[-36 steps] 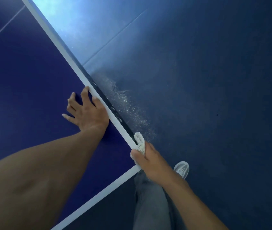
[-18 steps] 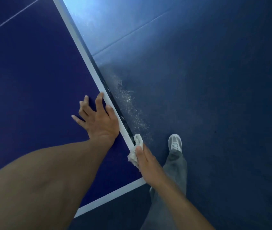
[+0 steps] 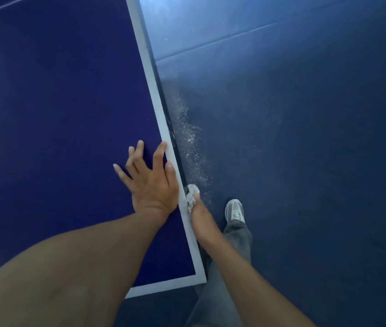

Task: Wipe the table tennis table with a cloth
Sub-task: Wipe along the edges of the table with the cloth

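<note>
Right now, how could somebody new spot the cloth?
Find the big blue table and follow its white side edge toward the near corner. The right hand holds the cloth against that edge. It is a crumpled whitish wad, unlike the smooth grey shoe on the floor.

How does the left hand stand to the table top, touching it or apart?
Touching. The head view shows the left hand spread on the table top, its palm pressed flat against it.

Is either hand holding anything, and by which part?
Right hand holds the bunched cloth by its near end, against the table edge. Left hand holds nothing, resting on the table.
</note>
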